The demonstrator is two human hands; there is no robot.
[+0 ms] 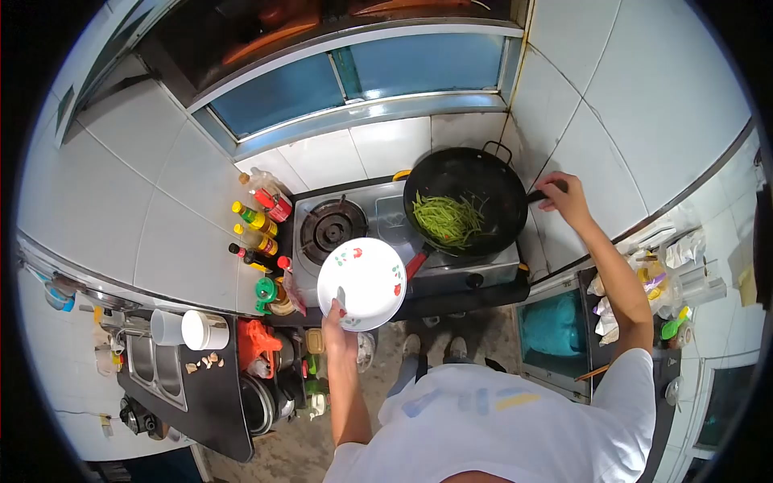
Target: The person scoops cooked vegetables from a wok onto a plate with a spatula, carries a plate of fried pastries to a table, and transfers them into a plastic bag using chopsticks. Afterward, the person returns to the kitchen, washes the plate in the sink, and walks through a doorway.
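Note:
My left hand (339, 332) grips the near rim of a white plate (362, 283) with red and green floral marks; nothing lies on it. The plate is held in front of the stove, left of the wok. My right hand (564, 198) is closed round the black handle at the right side of a dark wok (509, 211). Green vegetable strips (448, 220) lie in the left part of the wok. A red handle (416, 263) sticks out from the wok's near side, close to the plate.
Left of the wok is a bare gas burner (332, 231). Sauce bottles (258, 242) line the left wall. A sink (158, 372) and white tubs (204, 330) are at the lower left. Bags and jars crowd the right counter (666, 366).

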